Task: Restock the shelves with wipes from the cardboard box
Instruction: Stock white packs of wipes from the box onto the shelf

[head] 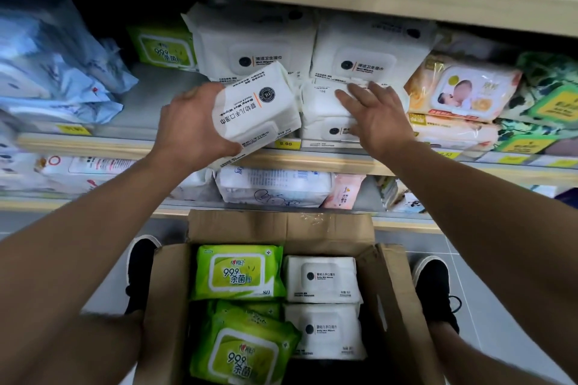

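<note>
"Baby Wet Wipes" on held pack [255,112]

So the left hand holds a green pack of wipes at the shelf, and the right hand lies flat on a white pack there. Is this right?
Not quite. The head view shows that the pack in the left hand is white, not green; the green packs lie in the cardboard box. The rest holds: the right hand lies flat on a white pack on the shelf.

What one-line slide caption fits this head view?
Left hand holds a white baby-wipes pack at the shelf; right hand presses stacked white packs above the open cardboard box.
</note>
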A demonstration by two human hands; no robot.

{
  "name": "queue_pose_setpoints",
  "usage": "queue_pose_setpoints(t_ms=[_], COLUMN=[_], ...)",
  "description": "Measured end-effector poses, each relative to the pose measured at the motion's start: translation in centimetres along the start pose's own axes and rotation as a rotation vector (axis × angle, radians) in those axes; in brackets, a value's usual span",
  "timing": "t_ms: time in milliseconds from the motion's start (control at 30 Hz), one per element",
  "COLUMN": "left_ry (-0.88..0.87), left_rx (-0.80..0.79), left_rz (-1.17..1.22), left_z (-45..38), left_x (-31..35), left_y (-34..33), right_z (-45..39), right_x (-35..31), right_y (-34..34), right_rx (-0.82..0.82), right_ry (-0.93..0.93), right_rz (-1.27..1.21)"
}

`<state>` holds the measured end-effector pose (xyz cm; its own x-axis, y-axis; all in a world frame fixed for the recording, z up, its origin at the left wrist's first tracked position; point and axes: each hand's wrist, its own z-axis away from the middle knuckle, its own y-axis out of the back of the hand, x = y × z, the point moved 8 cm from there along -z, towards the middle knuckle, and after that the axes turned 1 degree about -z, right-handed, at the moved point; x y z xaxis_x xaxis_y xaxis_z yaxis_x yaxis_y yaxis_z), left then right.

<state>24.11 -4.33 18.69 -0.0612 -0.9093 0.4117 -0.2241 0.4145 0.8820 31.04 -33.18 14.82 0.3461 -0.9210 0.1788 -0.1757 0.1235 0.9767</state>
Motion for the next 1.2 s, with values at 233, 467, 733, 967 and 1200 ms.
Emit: queue_pose_setpoints(t_ms=[233, 467, 733, 967, 1200], left_ry=[-0.064, -0.137, -0.227, -0.243, -0.278], left_rx=[0.007, -0.037, -0.138, -0.181, 0.044], left_rz=[-0.144, -0.270, -0.333, -0.298, -0.302], left_z=[-1.5, -3.3, -6.0, -6.2, -4.3], left_x=[1.2, 2.3, 3.9, 2.5, 3.8], left_y=[1.1, 1.3, -1.8, -3.6, -4.9], right_z=[1.5, 1.5, 1.9, 2.6, 3.1], right_x=[0.4, 0.7, -1.1, -2.6, -2.9], right_y=[-1.1, -0.6, 2.0, 2.1, 1.8], right_rx=[0.106, 0.070, 0.200, 0.187, 0.168], right_ry=[-0.121, -0.120, -0.061, -0.063, -0.080], right_rz=[-0.117, -0.177, -0.227, -0.259, -0.245])
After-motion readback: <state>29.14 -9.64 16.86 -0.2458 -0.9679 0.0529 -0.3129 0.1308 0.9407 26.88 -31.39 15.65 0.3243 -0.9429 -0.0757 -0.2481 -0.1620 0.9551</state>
